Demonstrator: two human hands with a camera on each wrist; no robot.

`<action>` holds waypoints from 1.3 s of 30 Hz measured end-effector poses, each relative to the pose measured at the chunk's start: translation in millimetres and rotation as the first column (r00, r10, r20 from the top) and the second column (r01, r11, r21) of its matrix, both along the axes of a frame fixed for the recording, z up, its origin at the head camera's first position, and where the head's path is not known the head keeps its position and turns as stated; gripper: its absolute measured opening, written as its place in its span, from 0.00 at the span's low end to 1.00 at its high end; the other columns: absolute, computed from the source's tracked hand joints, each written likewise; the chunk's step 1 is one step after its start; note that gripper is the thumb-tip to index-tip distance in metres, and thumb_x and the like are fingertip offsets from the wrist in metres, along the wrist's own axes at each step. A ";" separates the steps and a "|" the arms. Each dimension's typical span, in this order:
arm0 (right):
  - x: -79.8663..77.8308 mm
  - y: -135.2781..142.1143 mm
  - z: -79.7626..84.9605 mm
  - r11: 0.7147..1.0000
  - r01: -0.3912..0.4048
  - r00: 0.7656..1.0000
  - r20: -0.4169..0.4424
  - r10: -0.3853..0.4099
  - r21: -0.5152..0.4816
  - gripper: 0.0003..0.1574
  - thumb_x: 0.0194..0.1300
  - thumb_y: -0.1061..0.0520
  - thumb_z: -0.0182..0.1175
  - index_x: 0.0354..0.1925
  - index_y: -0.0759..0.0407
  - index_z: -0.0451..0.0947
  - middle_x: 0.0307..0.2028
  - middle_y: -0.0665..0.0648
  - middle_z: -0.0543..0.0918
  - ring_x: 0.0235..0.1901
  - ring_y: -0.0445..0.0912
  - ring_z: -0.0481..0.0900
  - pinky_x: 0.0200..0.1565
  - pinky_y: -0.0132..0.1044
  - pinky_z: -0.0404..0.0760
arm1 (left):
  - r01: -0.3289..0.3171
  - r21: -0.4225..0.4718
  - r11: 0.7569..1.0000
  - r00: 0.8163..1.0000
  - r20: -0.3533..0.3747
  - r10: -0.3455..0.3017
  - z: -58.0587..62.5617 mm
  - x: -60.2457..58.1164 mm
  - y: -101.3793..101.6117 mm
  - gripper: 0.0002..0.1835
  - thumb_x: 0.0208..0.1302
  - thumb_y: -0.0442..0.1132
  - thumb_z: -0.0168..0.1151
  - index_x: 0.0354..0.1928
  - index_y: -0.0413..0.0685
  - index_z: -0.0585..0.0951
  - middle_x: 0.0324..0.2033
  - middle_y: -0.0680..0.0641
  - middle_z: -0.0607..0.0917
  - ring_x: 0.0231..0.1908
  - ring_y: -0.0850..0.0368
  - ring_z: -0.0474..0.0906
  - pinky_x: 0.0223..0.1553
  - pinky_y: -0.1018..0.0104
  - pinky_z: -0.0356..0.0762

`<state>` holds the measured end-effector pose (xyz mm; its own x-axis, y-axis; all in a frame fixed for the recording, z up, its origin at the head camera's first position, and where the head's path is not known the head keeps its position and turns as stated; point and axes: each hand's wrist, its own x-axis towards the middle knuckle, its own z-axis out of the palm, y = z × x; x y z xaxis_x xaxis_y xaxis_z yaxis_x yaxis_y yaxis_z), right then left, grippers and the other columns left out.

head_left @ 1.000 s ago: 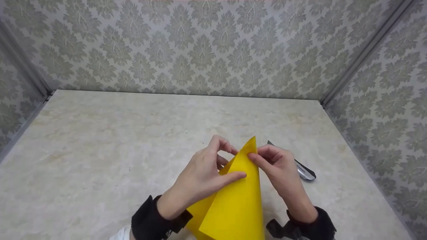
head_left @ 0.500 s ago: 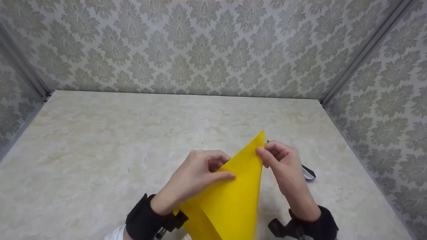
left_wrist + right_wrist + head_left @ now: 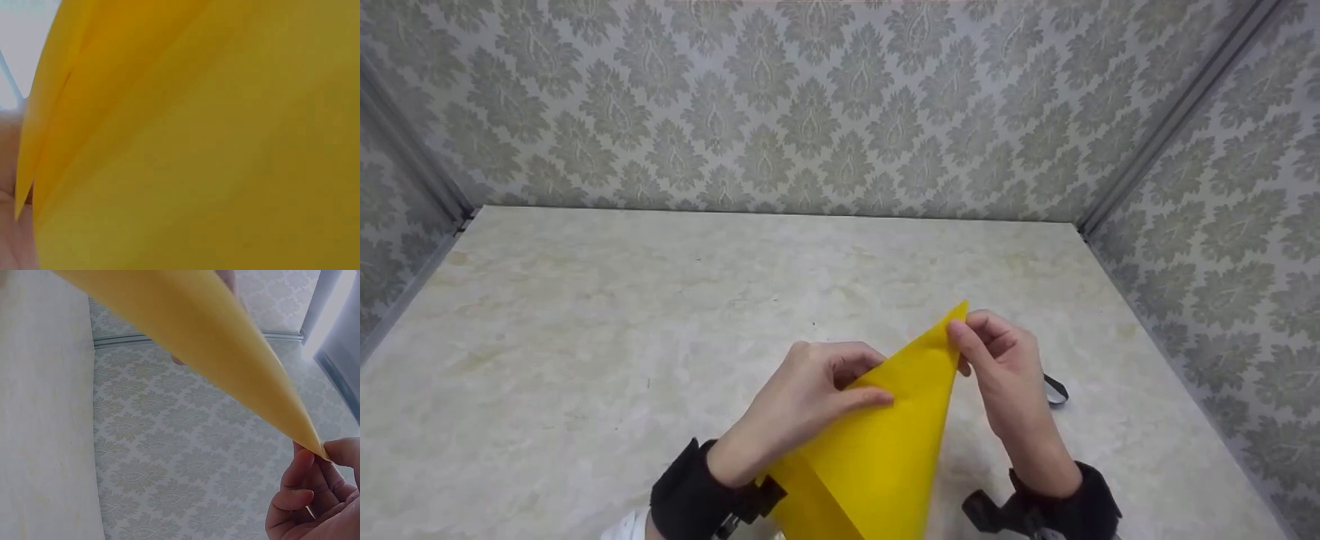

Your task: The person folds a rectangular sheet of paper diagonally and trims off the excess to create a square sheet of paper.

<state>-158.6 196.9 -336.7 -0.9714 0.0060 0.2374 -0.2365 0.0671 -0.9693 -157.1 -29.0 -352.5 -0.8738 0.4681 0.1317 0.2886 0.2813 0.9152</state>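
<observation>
A sheet of yellow paper (image 3: 889, 442), rolled into a cone with its pointed tip up, is held between both hands. My left hand (image 3: 791, 405) grips its left edge, thumb on the front and fingers behind the sheet. Near the tip, my right hand (image 3: 1009, 379) pinches the paper between thumb and fingers. From the right wrist view, the narrow end of the yellow cone (image 3: 225, 343) runs down into the right fingertips (image 3: 340, 449). Overlapping layers of paper (image 3: 197, 146) fill most of the left wrist view, hiding much of the left hand.
A black and silver object (image 3: 1056, 391) lies on the table right of my right hand, mostly hidden by it. The pale marbled table (image 3: 607, 315) meets patterned walls (image 3: 810, 112) at the back and sides. Both wrists wear black camera straps (image 3: 686, 484).
The cone's tip has shifted right along with my right hand, which now covers more of the black and silver object. My left hand has moved slightly left and lower, and the front flap lies flatter.
</observation>
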 end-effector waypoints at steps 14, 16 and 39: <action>3.1 10.1 6.0 0.996 -0.012 0.993 -0.118 0.001 -0.086 0.13 0.72 0.66 0.56 0.30 0.60 0.83 0.26 0.49 0.81 0.25 0.44 0.70 0.30 0.30 0.72 | 0.005 -0.020 1.000 0.999 -0.040 -0.005 -5.8 -2.2 -2.1 0.08 0.58 0.52 0.72 0.38 0.63 0.88 0.33 0.60 0.89 0.29 0.67 0.84 0.34 0.73 0.83; 3.1 13.3 7.7 0.993 0.000 0.994 -0.108 -0.013 -0.118 0.13 0.72 0.65 0.56 0.30 0.60 0.84 0.26 0.50 0.82 0.25 0.44 0.70 0.30 0.30 0.73 | 0.017 -0.031 0.999 0.999 -0.027 -0.017 -6.9 -4.4 -3.7 0.07 0.58 0.51 0.72 0.37 0.63 0.88 0.32 0.60 0.89 0.28 0.66 0.83 0.34 0.73 0.82; -4.0 4.6 -1.7 1.000 0.013 1.000 0.020 -0.013 0.011 0.10 0.74 0.60 0.56 0.39 0.66 0.81 0.26 0.50 0.79 0.25 0.42 0.71 0.29 0.29 0.73 | -0.127 0.071 0.989 0.984 -0.117 0.135 -9.6 -13.4 -9.8 0.09 0.60 0.51 0.72 0.35 0.56 0.86 0.32 0.54 0.86 0.25 0.63 0.75 0.31 0.76 0.72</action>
